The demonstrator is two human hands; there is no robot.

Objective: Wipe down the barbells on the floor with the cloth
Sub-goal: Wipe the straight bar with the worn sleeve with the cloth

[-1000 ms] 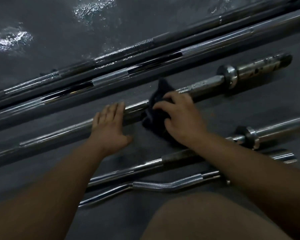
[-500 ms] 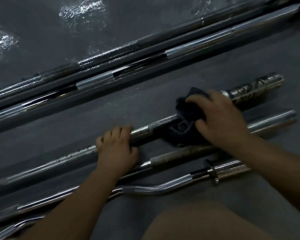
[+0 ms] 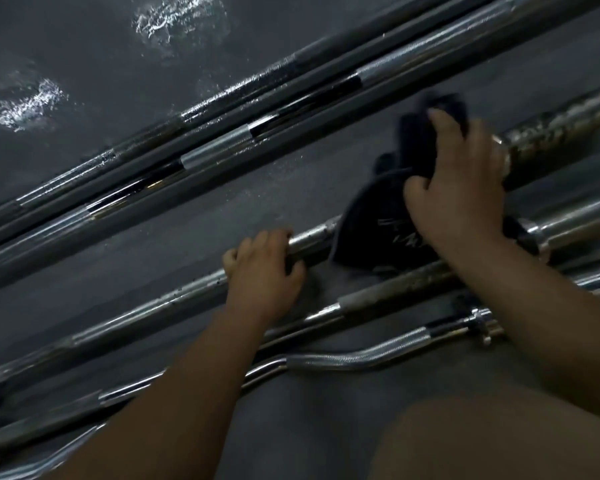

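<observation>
The cloth point(image 3: 371, 216) and right hand point(image 3: 461, 192) hid part of the barbell point(image 3: 146, 311) shaft. Its ends ran off frame. The cloth print was unreadable.

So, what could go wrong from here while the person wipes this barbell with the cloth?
1. The right hand presses the cloth near the collar of the barbell; the neighbouring bar lies close, so that hand might get pinched.
2. The loose cloth may snag there.
3. If the left hand slips, the barbell could roll.
</observation>
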